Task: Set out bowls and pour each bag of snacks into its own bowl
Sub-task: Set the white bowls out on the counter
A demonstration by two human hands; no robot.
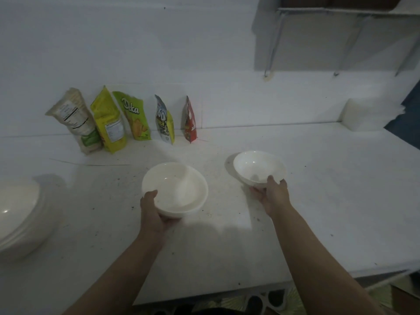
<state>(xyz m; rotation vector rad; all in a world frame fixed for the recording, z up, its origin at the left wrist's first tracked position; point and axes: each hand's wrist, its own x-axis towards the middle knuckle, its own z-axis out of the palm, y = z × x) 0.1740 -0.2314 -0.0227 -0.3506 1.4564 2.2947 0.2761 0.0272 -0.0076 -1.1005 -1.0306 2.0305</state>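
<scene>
White bowl stack (179, 189), plain. White single bowl (259, 168), plain. White counter (318, 201), dark specks scattered. White wall (136, 42). Beige-white bag (75, 121) with black-and-white label, green patch low. Yellow bag (109, 123) with white label panel. Lime-green bag (134, 117), white lettering, yellow snack picture. Grey-black-yellow bag (164, 121). Red bag (190, 121).

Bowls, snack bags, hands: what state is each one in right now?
Stack of bowls: nested, empty, held by the left hand.
Single bowl: empty, tilted, held at its near rim by the right hand.
Five snack bags: upright against the wall, apparently unopened.
White dish at left: partly out of frame.
</scene>
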